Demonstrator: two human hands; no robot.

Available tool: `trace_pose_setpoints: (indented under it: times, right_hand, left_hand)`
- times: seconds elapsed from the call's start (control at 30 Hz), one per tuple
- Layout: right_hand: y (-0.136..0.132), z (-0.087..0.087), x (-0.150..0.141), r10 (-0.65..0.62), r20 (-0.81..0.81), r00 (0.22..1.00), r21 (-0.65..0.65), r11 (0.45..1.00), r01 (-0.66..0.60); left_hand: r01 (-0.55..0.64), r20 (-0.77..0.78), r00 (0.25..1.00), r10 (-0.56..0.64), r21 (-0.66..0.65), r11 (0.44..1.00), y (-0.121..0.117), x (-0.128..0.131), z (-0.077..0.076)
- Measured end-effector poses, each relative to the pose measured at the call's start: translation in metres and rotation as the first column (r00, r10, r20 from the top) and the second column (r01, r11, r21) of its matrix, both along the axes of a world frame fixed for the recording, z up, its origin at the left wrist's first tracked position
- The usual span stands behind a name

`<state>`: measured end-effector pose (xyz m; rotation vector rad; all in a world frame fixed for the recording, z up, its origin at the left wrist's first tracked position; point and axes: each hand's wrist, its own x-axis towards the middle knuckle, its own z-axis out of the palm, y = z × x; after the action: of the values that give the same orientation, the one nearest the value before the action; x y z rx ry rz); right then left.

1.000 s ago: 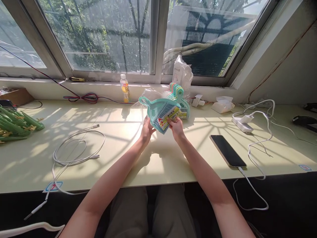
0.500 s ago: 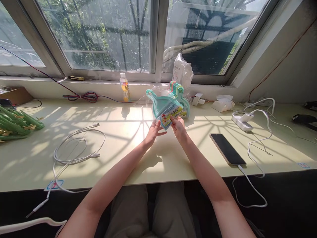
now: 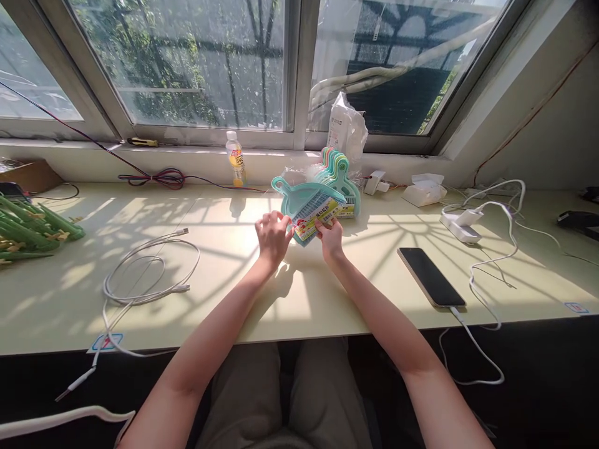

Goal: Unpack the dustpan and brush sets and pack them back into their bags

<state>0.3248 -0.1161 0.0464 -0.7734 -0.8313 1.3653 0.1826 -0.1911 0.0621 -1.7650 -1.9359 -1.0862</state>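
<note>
Tilted teal dustpan (image 3: pixel 297 196) in the right hand (image 3: pixel 332 239)!
Thumb and fingers pinch its label (image 3: pixel 309 224); the left hand (image 3: pixel 272 239) curls at its side, grip unclear, stacked dustpans (image 3: pixel 345 185) just beyond both.

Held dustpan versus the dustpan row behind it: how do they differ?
The held dustpan is tilted, its handle pointing left; the dustpan row has its handles pointing up. The held dustpan is teal; the dustpan row shows several handle colours. Both show yellow labelling.
</note>
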Motion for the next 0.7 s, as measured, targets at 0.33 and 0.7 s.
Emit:
trace_pose_setpoints:
  times: [0.33, 0.7]
  right_hand:
    - [-0.002, -0.001, -0.002, -0.044, 0.012, 0.999, -0.055, 0.997, 0.045]
    - [-0.014, 0.008, -0.004, -0.119, 0.013, 0.993, -0.043, 0.992, 0.119]
  left_hand:
    - [0.132, -0.377, 0.922, -0.086, 0.099, 0.986, 0.003, -0.008, -0.007]
    - [0.195, -0.485, 0.869, -0.098, 0.153, 0.969, 0.004, -0.01, -0.011]
